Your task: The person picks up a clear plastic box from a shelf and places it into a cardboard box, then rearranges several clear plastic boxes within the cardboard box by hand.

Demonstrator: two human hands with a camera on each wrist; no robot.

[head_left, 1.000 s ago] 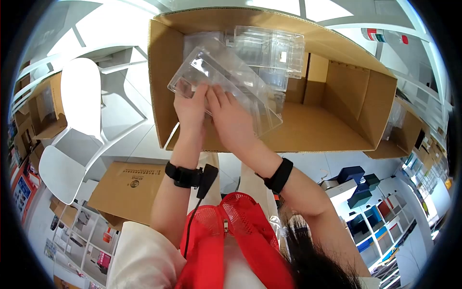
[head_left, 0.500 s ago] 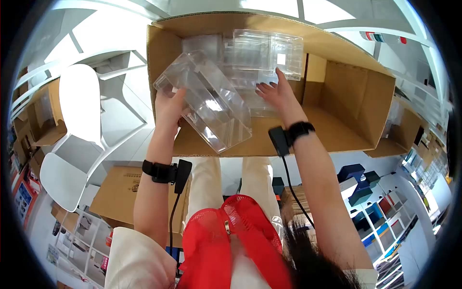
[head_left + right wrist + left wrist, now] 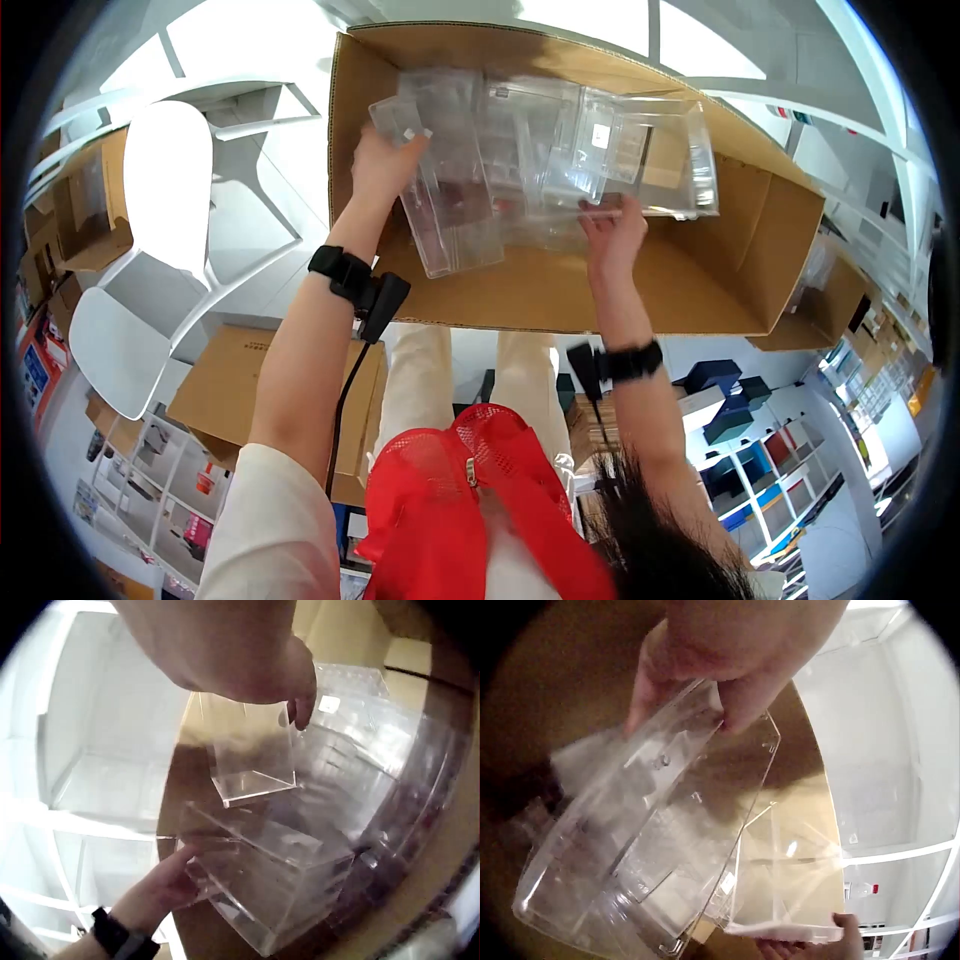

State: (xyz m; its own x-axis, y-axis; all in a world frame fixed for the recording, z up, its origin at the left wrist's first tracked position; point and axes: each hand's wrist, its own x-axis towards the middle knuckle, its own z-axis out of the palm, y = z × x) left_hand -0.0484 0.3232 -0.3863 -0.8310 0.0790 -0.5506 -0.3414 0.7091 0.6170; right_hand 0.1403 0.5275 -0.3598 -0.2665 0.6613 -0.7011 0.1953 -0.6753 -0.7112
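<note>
My left hand (image 3: pixel 385 165) grips one end of a clear plastic box (image 3: pixel 455 225), thumb on its near wall, at the left side of the open carton (image 3: pixel 680 275). That box is tilted in the left wrist view. My right hand (image 3: pixel 613 235) pinches the lower edge of a second clear plastic box (image 3: pixel 704 165), farther right over the carton. In the right wrist view this second box (image 3: pixel 255 750) shows beneath the hand, whose palm hides part of it. Other clear boxes (image 3: pixel 507 120) lie inside the carton behind both hands, partly covered.
Cardboard walls rise around the hands, the right wall (image 3: pixel 790 235) standing well beyond the right hand. A white chair (image 3: pixel 165 190) is to the left. Below it sits a closed carton (image 3: pixel 230 380). White shelves (image 3: pixel 785 480) stand at lower right.
At first both hands were on one clear box. The right hand let go, reached right with spread fingers, and now holds another. The left hand's box has turned and moved farther into the carton.
</note>
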